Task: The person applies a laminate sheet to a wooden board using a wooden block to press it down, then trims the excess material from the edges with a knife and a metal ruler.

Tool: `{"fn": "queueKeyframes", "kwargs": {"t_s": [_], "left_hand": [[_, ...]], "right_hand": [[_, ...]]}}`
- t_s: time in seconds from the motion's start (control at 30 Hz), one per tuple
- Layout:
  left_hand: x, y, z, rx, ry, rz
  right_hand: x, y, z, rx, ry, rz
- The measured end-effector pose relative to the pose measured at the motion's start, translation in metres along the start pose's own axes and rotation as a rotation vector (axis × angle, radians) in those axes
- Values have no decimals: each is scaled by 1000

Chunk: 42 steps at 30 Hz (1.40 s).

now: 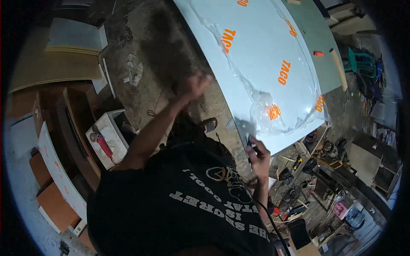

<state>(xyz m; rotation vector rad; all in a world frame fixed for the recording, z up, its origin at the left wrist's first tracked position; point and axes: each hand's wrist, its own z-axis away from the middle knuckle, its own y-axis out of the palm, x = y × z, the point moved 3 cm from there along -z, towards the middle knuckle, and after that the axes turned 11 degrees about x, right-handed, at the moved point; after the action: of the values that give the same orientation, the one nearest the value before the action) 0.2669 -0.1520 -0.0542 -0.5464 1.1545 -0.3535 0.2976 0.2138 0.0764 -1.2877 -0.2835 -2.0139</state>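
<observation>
White and smooth, a large flat panel (232, 91) lies in front of the person, its near corner beside the right hand, with crinkled clear plastic film (259, 99) bearing orange print over much of its surface. At the panel's near left edge, the right hand (258, 158) has its fingers curled closely around a small dark object (249, 140), whose kind cannot be made out. The left hand (197, 86) is near the panel's left edge, blurred, its fingers partly bent; whether it holds anything cannot be told. Beyond the panel's right side lies a grey-green flat board (318, 36), with a small red-orange object (318, 53) on it and a pale wooden strip (338, 70) at its edge. To the person's left, a red-handled angle grinder (102, 144) rests on a dirty white box (117, 147), near a brown wooden cabinet (77, 123).
</observation>
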Motion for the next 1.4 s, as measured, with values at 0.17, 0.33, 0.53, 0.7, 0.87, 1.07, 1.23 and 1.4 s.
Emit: {"fn": "queueKeyframes", "kwargs": {"t_s": [0.17,0.33,0.53,0.7,0.87,1.07,1.23,1.4], "left_hand": [[-46,22,-3,-175,29,52],[-28,-13,-21,59,160,163],[115,-99,-51,7,-161,138],[277,-176,-13,-85,-378,255],[383,-220,59,-147,-409,207],[322,-252,15,-156,-325,569],[189,-275,-75,83,-337,537],[123,-277,-169,88,-183,526]], "right_hand": [[48,22,-88,-85,-263,568],[65,55,-156,-197,-382,758],[129,111,-248,-223,-443,1010],[177,145,-315,-287,-493,1085],[206,169,-377,-292,-506,1101],[230,190,-437,-263,-487,1131],[263,212,-485,-238,-429,1175],[300,234,-522,-175,-448,1207]]}}
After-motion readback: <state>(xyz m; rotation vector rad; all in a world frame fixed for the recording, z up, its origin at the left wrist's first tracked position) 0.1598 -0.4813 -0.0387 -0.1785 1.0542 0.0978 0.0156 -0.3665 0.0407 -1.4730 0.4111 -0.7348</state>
